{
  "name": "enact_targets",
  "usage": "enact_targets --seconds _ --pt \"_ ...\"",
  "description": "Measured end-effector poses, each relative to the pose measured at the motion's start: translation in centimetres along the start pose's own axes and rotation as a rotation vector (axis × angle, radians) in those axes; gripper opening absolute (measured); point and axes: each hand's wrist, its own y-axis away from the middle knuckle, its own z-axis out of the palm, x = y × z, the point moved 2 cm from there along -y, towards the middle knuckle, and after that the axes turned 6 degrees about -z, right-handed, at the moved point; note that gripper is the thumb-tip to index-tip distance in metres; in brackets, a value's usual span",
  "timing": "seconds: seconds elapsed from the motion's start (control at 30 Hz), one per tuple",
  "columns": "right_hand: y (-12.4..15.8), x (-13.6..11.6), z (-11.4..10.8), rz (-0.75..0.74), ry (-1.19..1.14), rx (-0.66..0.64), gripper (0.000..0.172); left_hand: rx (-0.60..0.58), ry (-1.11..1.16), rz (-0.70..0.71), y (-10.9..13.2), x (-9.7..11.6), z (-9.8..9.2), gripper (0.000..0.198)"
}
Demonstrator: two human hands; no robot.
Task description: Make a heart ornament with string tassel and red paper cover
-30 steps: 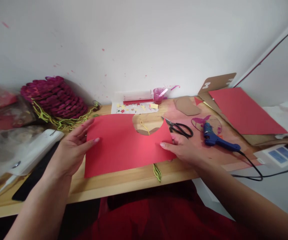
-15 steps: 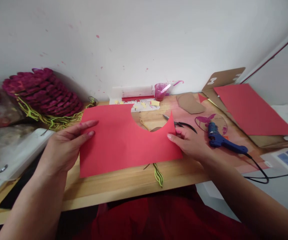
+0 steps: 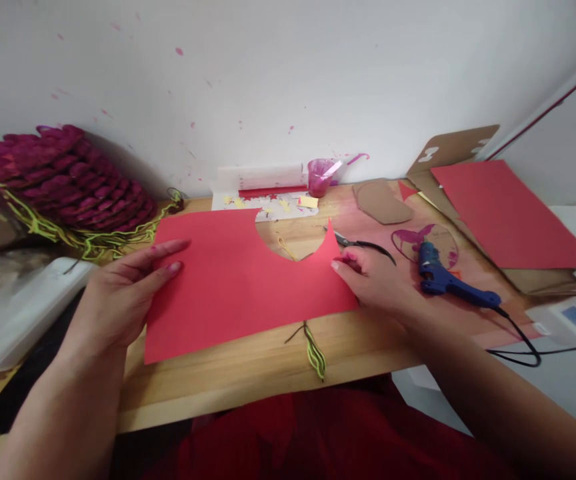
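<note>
I see the red paper sheet (image 3: 228, 280) stretched between both hands, lying flat on the wooden table (image 3: 248, 363) with its near edge close to the table's front edge. My left hand (image 3: 118, 300) grips the sheet's left edge — fingers laid over the top face and pointing toward the right hand, thumb out of sight, so I take it as pinched on the paper but cannot see beneath. My right hand (image 3: 375, 283) holds the sheet's right edge near the pointed corner, fingers curled, fingertips on the red surface. Both forearms come in from the near corners of the view, wrists low, palms turned down and inward.

The sheet's long axis runs from hand to hand, tilted a little so the end at my left hand sits nearer to me. Its far edge carries a half-round cut-out, opening away from me, closer to my right hand.

Just beyond my right hand lie black scissors (image 3: 363, 245), partly hidden by it; further right of that hand, a blue glue gun (image 3: 448, 283). Green-yellow cord (image 3: 314, 347) pokes out from under the sheet's near edge.
</note>
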Motion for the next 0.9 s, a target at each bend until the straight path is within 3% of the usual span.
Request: enact_targets --seconds 0.3,0.9 --pt "-0.19 -0.11 0.30 0.008 0.057 0.040 0.018 0.043 -0.017 -0.049 0.25 0.43 0.28 0.072" --pt "-0.09 -0.29 0.75 -0.012 0.119 0.087 0.015 0.070 -0.027 -0.067 0.08 0.09 0.41 0.070"
